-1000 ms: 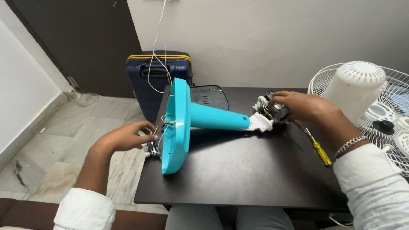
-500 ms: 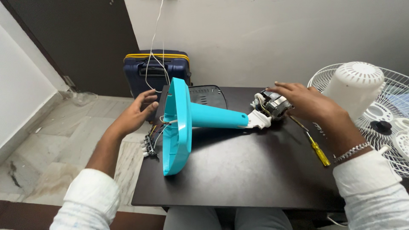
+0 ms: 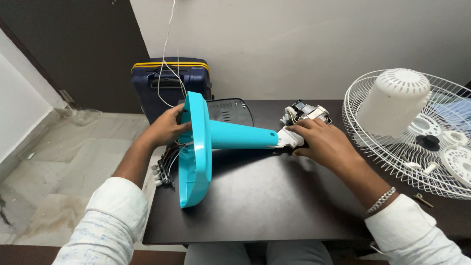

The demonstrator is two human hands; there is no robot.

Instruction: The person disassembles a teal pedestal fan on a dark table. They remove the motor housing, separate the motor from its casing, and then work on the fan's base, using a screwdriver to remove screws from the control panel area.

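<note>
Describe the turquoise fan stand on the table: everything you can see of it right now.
The turquoise fan stand looks like smooth glossy plastic: a broad base on edge at the table's left rim, with a tapered neck lying level toward the right. The neck ends in a white joint carrying the bare motor. The left hand holds the base's upper rim from behind; the right hand covers the joint. Loose wires and a switch block hang from the base's underside.
</note>
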